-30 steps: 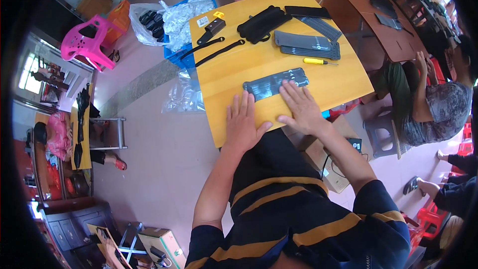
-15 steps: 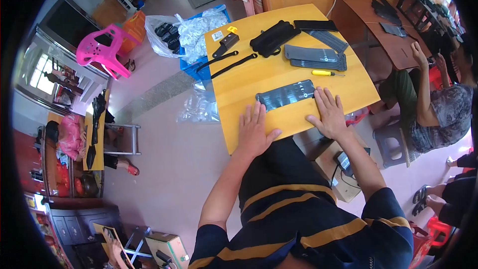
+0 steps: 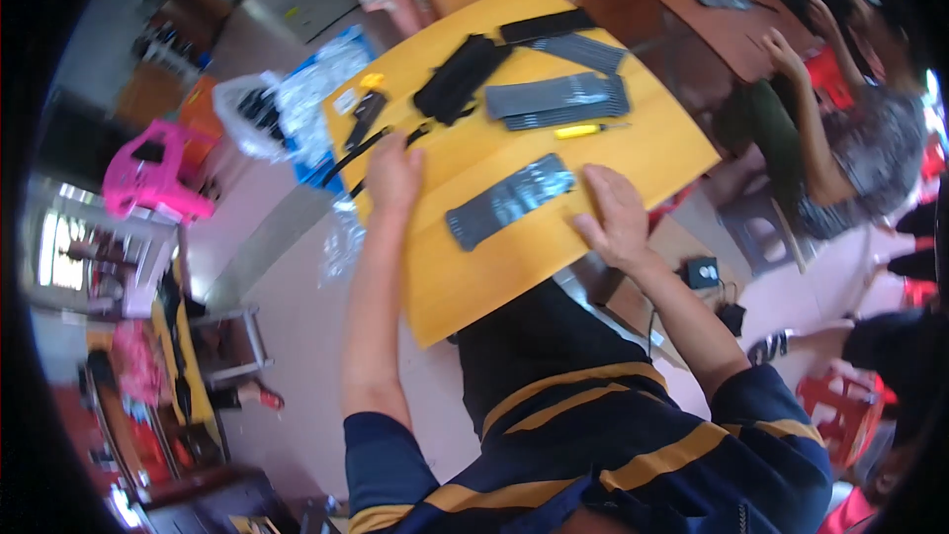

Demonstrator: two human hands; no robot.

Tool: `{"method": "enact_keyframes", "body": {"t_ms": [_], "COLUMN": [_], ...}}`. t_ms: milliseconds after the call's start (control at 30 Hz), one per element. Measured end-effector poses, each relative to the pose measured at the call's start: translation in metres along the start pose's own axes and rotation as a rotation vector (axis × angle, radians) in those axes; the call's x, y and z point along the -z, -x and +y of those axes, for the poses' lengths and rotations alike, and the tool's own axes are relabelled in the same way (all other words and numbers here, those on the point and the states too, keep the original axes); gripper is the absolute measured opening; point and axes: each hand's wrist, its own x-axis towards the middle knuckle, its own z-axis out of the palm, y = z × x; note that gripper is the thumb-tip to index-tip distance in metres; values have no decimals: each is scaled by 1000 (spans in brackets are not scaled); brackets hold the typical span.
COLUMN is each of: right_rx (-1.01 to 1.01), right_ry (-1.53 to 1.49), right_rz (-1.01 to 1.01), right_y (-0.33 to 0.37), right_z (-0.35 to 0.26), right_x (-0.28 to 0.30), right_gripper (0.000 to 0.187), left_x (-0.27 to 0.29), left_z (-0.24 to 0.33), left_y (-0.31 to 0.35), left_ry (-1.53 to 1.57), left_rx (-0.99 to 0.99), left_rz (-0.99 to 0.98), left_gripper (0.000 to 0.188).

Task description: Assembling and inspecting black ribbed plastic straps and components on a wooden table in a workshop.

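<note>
I sat at a yellow wooden tabletop (image 3: pixel 465 277), its edges bowed by the lens, with pale floor below it on my left. A pink plastic chair (image 3: pixel 158 173) stood well off to that side, and clear plastic bags with blue wrapping (image 3: pixel 297 104) lay on the floor just beside the tabletop's far left corner. Behind it stood a brown wooden table (image 3: pixel 712 25), where another person in a grey patterned top (image 3: pixel 870 158) sat reaching a hand onto it.

The flat grey rectangular strip with dark ridged texture (image 3: pixel 511 200) lay tilted near the middle of the tabletop, between my 2 hands. My left hand (image 3: pixel 393 170) rested flat on the tabletop, fingers spread, near the strip's left end but apart from it, holding nothing. My right hand (image 3: pixel 615 215) lay palm down just beside the strip's right end, fingers loosely spread and empty; whether they touched the strip I could not tell.

Farther off lay a stack of similar grey strips (image 3: pixel 554 99), a yellow-handled pen-like tool (image 3: pixel 583 130), a black fabric bundle (image 3: pixel 460 77) and long black straps (image 3: pixel 361 143).
</note>
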Motion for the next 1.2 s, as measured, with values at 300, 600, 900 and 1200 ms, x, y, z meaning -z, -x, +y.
{"method": "enact_keyframes", "body": {"t_ms": [300,600,900,1200], "right_rx": [-32,-133,-318,-494], "right_ry": [-19,-262,-1307,-1370], "right_rz": [44,98,-243,-375], "right_y": [-3,0,-27,-10], "right_z": [-2,0,-130,-139], "right_x": [4,9,32,27], "right_gripper": [66,48,33,15], "left_x": [-13,97,122,102], "left_z": [-7,62,178,192], "left_y": [-20,41,132,173], "left_ry": [-268,267,1232,1428], "left_rx": [-127,-106,421,551], "left_rz": [-79,255,239,200], "left_gripper": [18,6,11,12]}}
